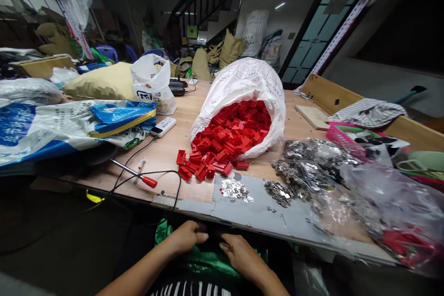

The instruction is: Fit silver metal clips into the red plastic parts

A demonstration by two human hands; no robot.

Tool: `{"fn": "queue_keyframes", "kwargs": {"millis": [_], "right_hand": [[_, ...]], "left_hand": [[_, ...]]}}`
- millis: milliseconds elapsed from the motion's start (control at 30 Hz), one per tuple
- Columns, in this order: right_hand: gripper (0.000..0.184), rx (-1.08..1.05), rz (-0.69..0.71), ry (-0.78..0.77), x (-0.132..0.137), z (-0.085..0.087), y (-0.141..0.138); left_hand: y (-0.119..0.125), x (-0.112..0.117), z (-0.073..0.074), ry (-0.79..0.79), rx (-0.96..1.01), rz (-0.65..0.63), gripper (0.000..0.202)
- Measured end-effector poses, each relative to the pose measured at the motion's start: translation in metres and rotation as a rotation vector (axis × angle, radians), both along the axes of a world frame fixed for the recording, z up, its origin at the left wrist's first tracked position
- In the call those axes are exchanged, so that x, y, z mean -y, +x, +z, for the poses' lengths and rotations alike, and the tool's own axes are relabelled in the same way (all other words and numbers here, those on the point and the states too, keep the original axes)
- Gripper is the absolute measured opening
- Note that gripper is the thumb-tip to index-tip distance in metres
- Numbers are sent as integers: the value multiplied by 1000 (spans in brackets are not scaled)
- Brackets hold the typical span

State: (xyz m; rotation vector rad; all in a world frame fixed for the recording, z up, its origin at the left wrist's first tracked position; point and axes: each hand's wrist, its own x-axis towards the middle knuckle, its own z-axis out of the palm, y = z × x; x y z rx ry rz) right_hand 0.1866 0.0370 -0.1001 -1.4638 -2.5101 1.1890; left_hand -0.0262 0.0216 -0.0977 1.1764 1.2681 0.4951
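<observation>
My left hand [189, 238] is low in the middle, just below the table's front edge, with thumb and fingers apart and nothing visible in it. My right hand [239, 252] faces it across a small gap, its fingers also loosely apart. Shiny green plastic [208, 261] lies beneath both hands, over the lap. Some fingertips are lost in shadow. On the table beyond, red plastic housings [225, 141] spill from a white woven sack [243, 74] lying on its side. Closer to the edge are a pile of small silvery metal plates [236, 190] and a pile of darker metal parts [278, 193].
Clear plastic bags of metal parts [312, 157] and a pink basket [342, 138] stand at the right. A red-handled screwdriver [149, 181], a black cable [138, 175] and a spring [139, 171] lie left. Blue-and-white sacking [69, 125] covers the far left.
</observation>
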Motion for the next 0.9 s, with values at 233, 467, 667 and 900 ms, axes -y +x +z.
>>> {"fn": "queue_keyframes", "kwargs": {"millis": [233,467,667,900], "right_hand": [[32,-333,-73,-6,19,46,-6],[32,-355,-88,38,28,29,8],[32,-333,-47,33,30,15,18],[31,-351,14,142,28,13,9]], "left_hand": [[-20,-21,73,464,-206,260,23],[-37,-33,56,848,-780,388,24],[-46,-20,41,896,-987,359,38],[-44,-13,48,1097,-861,372,47]]}}
